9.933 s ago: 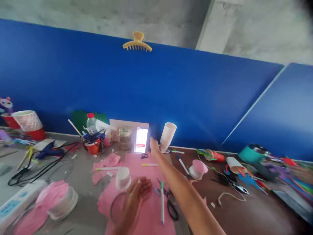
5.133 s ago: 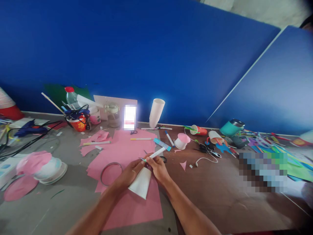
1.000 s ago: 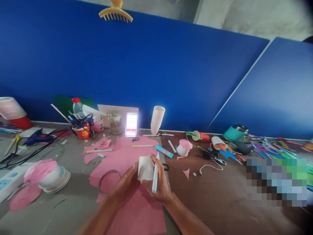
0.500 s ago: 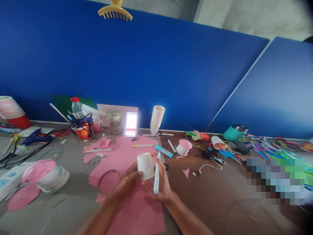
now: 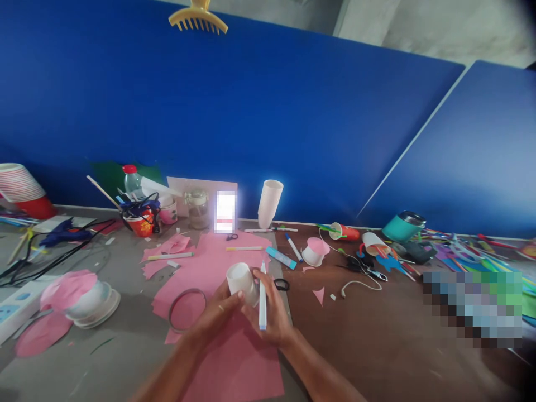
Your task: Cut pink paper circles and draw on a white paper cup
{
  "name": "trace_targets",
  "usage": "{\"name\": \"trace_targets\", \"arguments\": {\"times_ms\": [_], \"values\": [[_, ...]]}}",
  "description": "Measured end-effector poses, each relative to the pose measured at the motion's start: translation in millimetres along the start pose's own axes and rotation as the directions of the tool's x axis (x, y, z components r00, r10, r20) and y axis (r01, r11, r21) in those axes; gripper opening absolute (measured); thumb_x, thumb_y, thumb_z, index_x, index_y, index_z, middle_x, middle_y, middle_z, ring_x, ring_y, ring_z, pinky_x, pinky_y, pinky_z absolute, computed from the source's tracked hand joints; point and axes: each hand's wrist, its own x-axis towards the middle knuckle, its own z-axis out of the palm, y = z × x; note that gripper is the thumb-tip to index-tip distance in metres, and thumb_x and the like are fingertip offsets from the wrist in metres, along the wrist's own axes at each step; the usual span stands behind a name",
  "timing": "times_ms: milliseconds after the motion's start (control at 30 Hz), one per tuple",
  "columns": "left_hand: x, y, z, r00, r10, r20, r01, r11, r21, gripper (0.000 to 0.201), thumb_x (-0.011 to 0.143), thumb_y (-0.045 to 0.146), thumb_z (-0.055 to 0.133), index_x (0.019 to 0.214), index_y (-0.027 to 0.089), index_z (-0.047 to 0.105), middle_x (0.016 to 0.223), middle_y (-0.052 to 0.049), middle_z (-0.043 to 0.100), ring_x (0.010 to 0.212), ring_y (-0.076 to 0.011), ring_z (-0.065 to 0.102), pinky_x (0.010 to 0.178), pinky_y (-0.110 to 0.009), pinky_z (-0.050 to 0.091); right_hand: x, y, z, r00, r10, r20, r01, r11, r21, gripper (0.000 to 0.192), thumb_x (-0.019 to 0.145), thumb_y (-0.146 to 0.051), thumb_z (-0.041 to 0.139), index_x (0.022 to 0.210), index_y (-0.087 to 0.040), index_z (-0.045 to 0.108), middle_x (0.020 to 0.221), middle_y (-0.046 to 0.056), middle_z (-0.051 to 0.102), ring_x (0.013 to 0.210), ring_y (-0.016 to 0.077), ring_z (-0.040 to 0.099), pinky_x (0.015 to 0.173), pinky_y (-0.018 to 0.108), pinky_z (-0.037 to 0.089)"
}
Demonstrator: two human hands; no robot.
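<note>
A small white paper cup (image 5: pixel 240 279) is between my two hands, its open mouth tilted up toward me. My left hand (image 5: pixel 221 307) is closed around the cup's left side, with the thumb on its wall. In my right hand (image 5: pixel 272 312) a white marker (image 5: pixel 262 301) stands nearly upright, its tip pointing away from me. The right fingers also rest along the cup's right side. Beneath both hands lies a large sheet of pink paper (image 5: pixel 234 363).
A ring-shaped tape roll (image 5: pixel 170 315) lies left of my hands. A glue stick (image 5: pixel 280 258), a black hair tie (image 5: pixel 282 285) and a pink-topped cup (image 5: pixel 314 257) are to the right. Stacked white cups (image 5: pixel 270 201) stand behind. A power strip (image 5: pixel 20 301) sits at far left.
The cup has tilted so that its open mouth now shows, and it has shifted slightly left. My right hand and the marker have moved a little left with it.
</note>
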Motion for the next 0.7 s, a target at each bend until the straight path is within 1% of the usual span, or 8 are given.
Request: {"name": "trace_targets", "arguments": {"times_ms": [67,133,267,367,433,500,567,700], "values": [[0.5,2.4,2.3,0.997,0.028,-0.069,-0.017,0.989,0.150,0.059,0.081,0.045,0.072,0.132,0.020,0.058,0.128,-0.013,0.064,0.115,-0.0316,0.057,0.096,-0.040,0.045,2.0,0.9,-3.5,0.998,0.068,-0.015,-0.067,0.997,0.038,0.059,0.092,-0.038,0.058,0.142,-0.020,0.035,0.130,0.016,0.058,0.117,0.0296,0.062,0.096,0.045,0.056],[0.2,4.6,5.7,0.991,0.082,-0.101,-0.052,0.961,0.272,0.055,0.080,0.042,0.073,0.129,0.021,0.059,0.130,-0.012,0.063,0.116,-0.0309,0.056,0.097,-0.039,0.045,3.2,2.6,-6.1,0.994,0.102,-0.026,-0.100,0.992,0.073,0.056,0.093,-0.040,0.055,0.142,-0.020,0.036,0.130,0.016,0.058,0.117,0.0291,0.062,0.096,0.044,0.056],[-2.4,3.3,11.3,0.986,0.162,-0.043,-0.132,0.908,0.397,0.052,0.083,0.033,0.070,0.132,0.021,0.056,0.134,-0.012,0.060,0.122,-0.0296,0.054,0.103,-0.040,0.042,1.9,5.3,-5.1,0.994,0.100,-0.033,-0.096,0.991,0.092,0.057,0.092,-0.040,0.057,0.142,-0.018,0.037,0.131,0.017,0.057,0.120,0.0303,0.060,0.097,0.045,0.055],[-3.5,-4.2,8.2,0.986,0.163,0.020,-0.156,0.892,0.424,0.056,0.082,0.024,0.067,0.137,0.022,0.052,0.137,-0.012,0.057,0.127,-0.0302,0.050,0.109,-0.043,0.038,-0.2,6.4,-0.7,0.994,0.110,-0.012,-0.109,0.993,0.050,0.055,0.089,-0.031,0.062,0.139,-0.019,0.041,0.128,0.017,0.060,0.120,0.0302,0.061,0.098,0.045,0.054],[-2.8,-10.1,3.0,0.988,0.154,0.000,-0.140,0.894,0.425,0.062,0.080,0.019,0.067,0.139,0.023,0.050,0.140,-0.012,0.055,0.130,-0.0299,0.048,0.111,-0.044,0.035,-1.0,7.6,1.7,0.993,0.121,-0.015,-0.121,0.992,0.020,0.051,0.088,-0.025,0.061,0.136,-0.019,0.044,0.124,0.016,0.062,0.116,0.0292,0.063,0.097,0.045,0.055],[-1.3,-13.8,-1.3,0.988,0.140,-0.069,-0.099,0.903,0.418,0.065,0.077,0.016,0.068,0.139,0.023,0.050,0.141,-0.012,0.054,0.131,-0.0290,0.047,0.112,-0.044,0.034,-1.1,9.0,2.9,0.991,0.122,-0.048,-0.122,0.993,0.004,0.047,0.090,-0.025,0.059,0.134,-0.019,0.045,0.122,0.016,0.064,0.112,0.0288,0.065,0.094,0.045,0.056],[0.1,-13.8,-2.0,0.976,0.148,-0.162,-0.075,0.919,0.386,0.058,0.075,0.017,0.068,0.131,0.024,0.056,0.138,-0.012,0.056,0.130,-0.0282,0.049,0.111,-0.042,0.035,-0.8,9.6,3.1,0.990,0.117,-0.074,-0.117,0.993,-0.002,0.046,0.091,-0.026,0.058,0.134,-0.019,0.045,0.121,0.017,0.064,0.108,0.0289,0.067,0.091,0.045,0.057],[1.3,-7.9,5.9,0.904,0.199,-0.379,-0.078,0.947,0.311,0.030,0.082,0.026,0.063,0.112,0.023,0.062,0.118,-0.011,0.065,0.119,-0.0275,0.057,0.099,-0.040,0.044,-0.3,6.1,2.9,0.995,0.092,-0.042,-0.093,0.995,-0.036,0.044,0.090,-0.026,0.059,0.132,-0.020,0.047,0.119,0.016,0.066,0.108,0.0286,0.067,0.089,0.042,0.058]]}}
